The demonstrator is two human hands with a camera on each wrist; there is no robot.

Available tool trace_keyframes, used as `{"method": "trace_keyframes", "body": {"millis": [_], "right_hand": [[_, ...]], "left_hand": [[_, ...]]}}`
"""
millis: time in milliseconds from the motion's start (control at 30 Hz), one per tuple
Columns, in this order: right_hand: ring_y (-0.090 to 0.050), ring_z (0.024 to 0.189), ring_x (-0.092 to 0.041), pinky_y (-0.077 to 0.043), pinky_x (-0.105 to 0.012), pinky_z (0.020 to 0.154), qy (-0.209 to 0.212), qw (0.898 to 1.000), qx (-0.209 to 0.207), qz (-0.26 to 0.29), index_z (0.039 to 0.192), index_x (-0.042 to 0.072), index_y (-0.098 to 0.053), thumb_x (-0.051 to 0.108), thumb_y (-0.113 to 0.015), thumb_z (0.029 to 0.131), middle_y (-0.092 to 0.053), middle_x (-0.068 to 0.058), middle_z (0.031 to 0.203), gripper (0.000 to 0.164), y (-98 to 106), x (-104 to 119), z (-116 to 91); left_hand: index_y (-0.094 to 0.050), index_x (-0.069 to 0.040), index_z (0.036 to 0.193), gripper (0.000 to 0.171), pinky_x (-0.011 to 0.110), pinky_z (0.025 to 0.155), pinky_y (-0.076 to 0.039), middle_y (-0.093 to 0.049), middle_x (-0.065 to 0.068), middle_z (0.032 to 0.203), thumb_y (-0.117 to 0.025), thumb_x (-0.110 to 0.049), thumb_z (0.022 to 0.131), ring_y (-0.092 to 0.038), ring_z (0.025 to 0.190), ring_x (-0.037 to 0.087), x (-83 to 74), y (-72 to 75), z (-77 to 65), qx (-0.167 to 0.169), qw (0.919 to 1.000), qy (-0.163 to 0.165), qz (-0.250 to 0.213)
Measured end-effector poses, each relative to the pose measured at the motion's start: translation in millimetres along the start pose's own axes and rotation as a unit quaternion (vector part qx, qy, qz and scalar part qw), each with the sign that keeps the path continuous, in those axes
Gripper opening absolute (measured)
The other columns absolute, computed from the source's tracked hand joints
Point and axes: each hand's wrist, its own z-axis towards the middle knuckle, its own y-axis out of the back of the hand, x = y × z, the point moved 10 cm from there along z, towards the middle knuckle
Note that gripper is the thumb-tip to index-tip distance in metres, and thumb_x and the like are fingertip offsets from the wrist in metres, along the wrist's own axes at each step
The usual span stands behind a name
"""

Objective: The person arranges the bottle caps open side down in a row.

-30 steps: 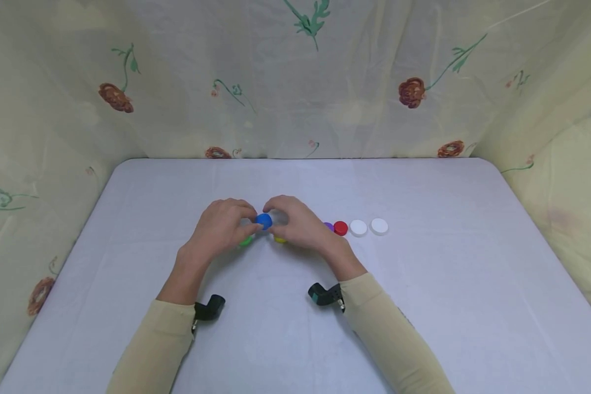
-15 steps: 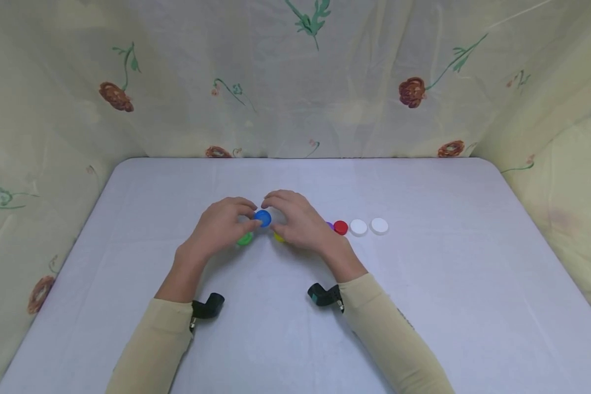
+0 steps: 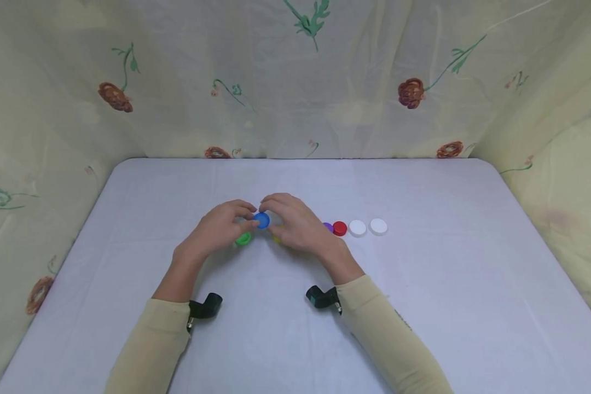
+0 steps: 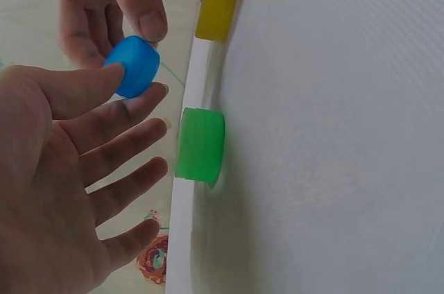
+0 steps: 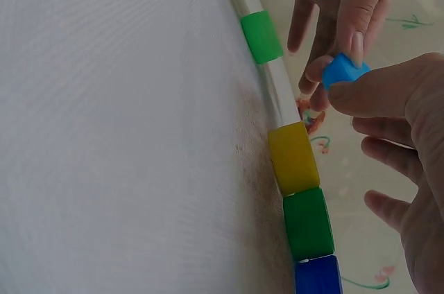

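A light blue bottle cap (image 3: pixel 261 220) is held up between both hands over the table. My left hand (image 3: pixel 221 226) pinches it between thumb and index finger; the other fingers are spread apart, as the left wrist view shows. My right hand (image 3: pixel 297 224) has its thumb and fingertips on the cap's other side, its thumb (image 5: pixel 371 93) pressed to the cap. Below the left hand stands a light green cap (image 4: pixel 201 145), apart from the rest. A yellow cap (image 5: pixel 295 159) sits under the right hand, mostly hidden in the head view.
Dark green (image 5: pixel 309 223) and dark blue (image 5: pixel 319 277) caps adjoin the yellow one. Rightward in the row are purple (image 3: pixel 328 226), red (image 3: pixel 340 228) and two white caps (image 3: pixel 358 228) (image 3: pixel 378 226). A white cloth covers the table (image 3: pixel 423 306); a floral curtain (image 3: pixel 295 82) hangs behind.
The light blue cap has shifted slightly left and tilted, showing more of its face. The right fingertips moved off a little, then came back against it. Other caps stay put.
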Motion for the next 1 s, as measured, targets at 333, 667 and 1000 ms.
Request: {"method": "trace_keyframes", "body": {"millis": [333, 667, 1000], "right_hand": [[-0.05, 0.133, -0.019, -0.04, -0.037, 0.115, -0.008, 1.0, 0.006, -0.002, 0.118, 0.015, -0.065, 0.018, -0.072, 0.09, -0.062, 0.0, 0.132, 0.029, -2, -1, -1], [-0.05, 0.131, -0.018, -0.04, -0.038, 0.114, -0.035, 0.999, 0.01, 0.019, 0.115, 0.017, -0.065, 0.021, -0.07, 0.09, -0.062, 0.001, 0.13, 0.026, -3, -8, -2], [-0.054, 0.125, -0.018, -0.042, -0.037, 0.112, -0.042, 0.997, 0.017, 0.06, 0.114, 0.016, -0.066, 0.019, -0.071, 0.088, -0.065, 0.001, 0.124, 0.026, -7, -14, -1]], "left_hand": [[-0.073, -0.007, 0.117, 0.035, 0.052, 0.113, -0.038, -0.061, 0.005, 0.138, -0.059, -0.034, 0.099, -0.049, 0.137, 0.029, -1.8, -1.4, -0.4, 0.007, 0.9998, -0.003, 0.02], [-0.072, -0.008, 0.121, 0.034, 0.05, 0.11, -0.043, -0.064, 0.006, 0.135, -0.062, -0.031, 0.098, -0.054, 0.133, 0.029, -10.3, 2.9, -0.8, -0.013, 0.9972, -0.039, 0.063], [-0.072, -0.01, 0.122, 0.034, 0.048, 0.111, -0.042, -0.065, 0.004, 0.135, -0.071, -0.026, 0.092, -0.055, 0.132, 0.028, -13.3, 2.3, -1.4, -0.008, 0.9964, -0.05, 0.069]]}}
